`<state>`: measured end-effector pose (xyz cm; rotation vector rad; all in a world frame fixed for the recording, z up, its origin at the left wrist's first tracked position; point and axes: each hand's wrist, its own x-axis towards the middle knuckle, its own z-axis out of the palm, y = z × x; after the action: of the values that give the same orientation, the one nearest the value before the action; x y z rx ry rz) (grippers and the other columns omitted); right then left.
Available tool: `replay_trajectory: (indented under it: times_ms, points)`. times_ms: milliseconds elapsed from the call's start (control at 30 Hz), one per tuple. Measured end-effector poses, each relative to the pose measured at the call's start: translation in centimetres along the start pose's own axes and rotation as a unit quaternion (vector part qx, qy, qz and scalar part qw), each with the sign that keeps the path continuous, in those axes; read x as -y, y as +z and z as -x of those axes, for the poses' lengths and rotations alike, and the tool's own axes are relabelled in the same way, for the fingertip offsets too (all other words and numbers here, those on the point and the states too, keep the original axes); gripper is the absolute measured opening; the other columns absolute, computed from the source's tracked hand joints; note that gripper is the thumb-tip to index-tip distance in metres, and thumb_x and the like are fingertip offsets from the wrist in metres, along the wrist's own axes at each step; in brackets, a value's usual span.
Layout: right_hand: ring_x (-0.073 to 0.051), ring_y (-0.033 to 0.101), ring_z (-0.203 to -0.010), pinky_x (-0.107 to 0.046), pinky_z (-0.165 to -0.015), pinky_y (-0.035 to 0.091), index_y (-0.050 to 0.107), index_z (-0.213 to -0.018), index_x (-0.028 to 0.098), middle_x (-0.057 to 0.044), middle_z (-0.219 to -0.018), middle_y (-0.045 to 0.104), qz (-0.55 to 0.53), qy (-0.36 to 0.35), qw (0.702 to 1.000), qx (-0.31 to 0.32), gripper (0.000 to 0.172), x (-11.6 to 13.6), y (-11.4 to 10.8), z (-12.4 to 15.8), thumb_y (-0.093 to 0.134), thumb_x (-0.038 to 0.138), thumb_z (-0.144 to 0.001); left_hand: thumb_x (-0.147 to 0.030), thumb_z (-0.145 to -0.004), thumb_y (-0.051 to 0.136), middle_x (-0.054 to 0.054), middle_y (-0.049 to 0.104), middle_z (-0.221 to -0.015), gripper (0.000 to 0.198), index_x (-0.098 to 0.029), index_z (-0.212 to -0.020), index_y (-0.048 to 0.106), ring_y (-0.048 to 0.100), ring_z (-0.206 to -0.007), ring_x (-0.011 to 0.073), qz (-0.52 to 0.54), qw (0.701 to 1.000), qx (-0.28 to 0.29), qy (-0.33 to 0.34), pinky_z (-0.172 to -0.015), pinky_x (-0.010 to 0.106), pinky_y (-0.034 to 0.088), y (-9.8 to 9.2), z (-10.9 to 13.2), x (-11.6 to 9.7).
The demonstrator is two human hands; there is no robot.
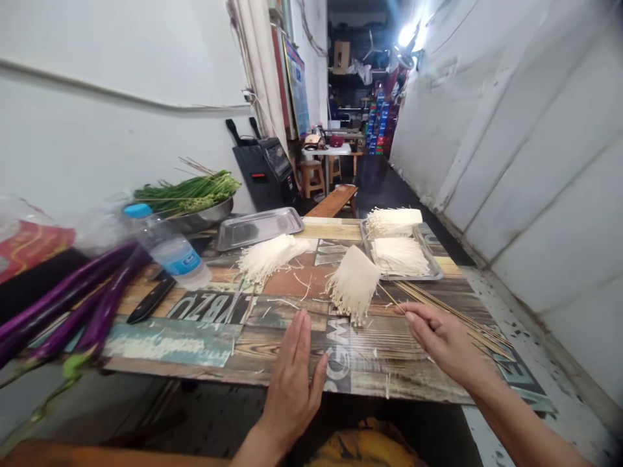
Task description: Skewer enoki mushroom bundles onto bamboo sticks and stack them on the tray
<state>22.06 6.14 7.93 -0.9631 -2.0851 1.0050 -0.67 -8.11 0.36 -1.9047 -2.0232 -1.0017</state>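
Left of the loaded tray (pixel 437 271) and nearer the wearer, a fan of enoki mushrooms (pixel 355 282) meets a thin skewer (pixel 389 296) pinched in the right hand (pixel 440 340); the left hand (pixel 294 373), flat and empty, is apart. Steadying the fan with that palm should keep the skewer straight.

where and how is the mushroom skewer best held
Probably by the bare stick, from the right, where the right hand pinches it: it juts that way, while the mushroom fan splays into loose thin stems on its near side.
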Motion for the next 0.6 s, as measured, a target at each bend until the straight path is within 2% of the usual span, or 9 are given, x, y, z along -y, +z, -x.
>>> replay_trajectory:
  times_ms: [167, 400, 500, 600]
  points:
    - [-0.010, 0.038, -0.049, -0.024, -0.045, 0.030, 0.067, -0.097, 0.014, 0.000, -0.062, 0.053, 0.004, -0.040, 0.999, -0.032, 0.032, 0.2, -0.2, 0.1, 0.046, 0.038, -0.092, -0.022, -0.093, 0.046, 0.014, 0.029, -0.154, 0.069, -0.019, -0.152, 0.011, 0.027, -0.143, 0.0269, 0.001, 1.000, 0.002, 0.005, -0.112, 0.047, 0.035, 0.6, 0.1, 0.4]
    - [-0.010, 0.031, -0.047, -0.023, -0.043, 0.025, 0.065, -0.099, 0.013, 0.005, -0.054, 0.038, -0.042, -0.037, 0.995, -0.082, 0.033, 0.3, -1.6, -1.8, 0.046, 0.039, -0.092, -0.025, -0.092, 0.047, 0.013, 0.029, -0.154, 0.069, -0.022, -0.152, 0.013, 0.028, -0.142, 0.0275, -0.008, 1.000, 0.004, 0.008, -0.111, 0.049, 0.034, 1.8, 0.3, 1.0]
    - [-0.009, 0.029, -0.046, -0.023, -0.042, 0.024, 0.065, -0.100, 0.012, 0.007, -0.053, 0.035, -0.023, -0.048, 0.995, -0.081, 0.034, 1.0, -3.2, -2.5, 0.045, 0.039, -0.092, -0.026, -0.093, 0.046, 0.012, 0.030, -0.154, 0.067, -0.023, -0.152, 0.014, 0.028, -0.142, 0.0257, 0.015, 1.000, 0.009, 0.005, -0.111, 0.047, 0.035, 1.4, 0.0, 1.2]
    - [-0.010, 0.030, -0.045, -0.024, -0.043, 0.024, 0.066, -0.099, 0.013, 0.007, -0.051, 0.034, 0.021, -0.062, 0.996, -0.064, 0.032, 2.2, -4.7, -2.6, 0.046, 0.037, -0.091, -0.029, -0.094, 0.045, 0.012, 0.029, -0.155, 0.066, -0.023, -0.152, 0.014, 0.028, -0.142, 0.0250, 0.040, 0.999, 0.005, -0.013, -0.111, 0.046, 0.035, 0.5, -1.5, 1.7]
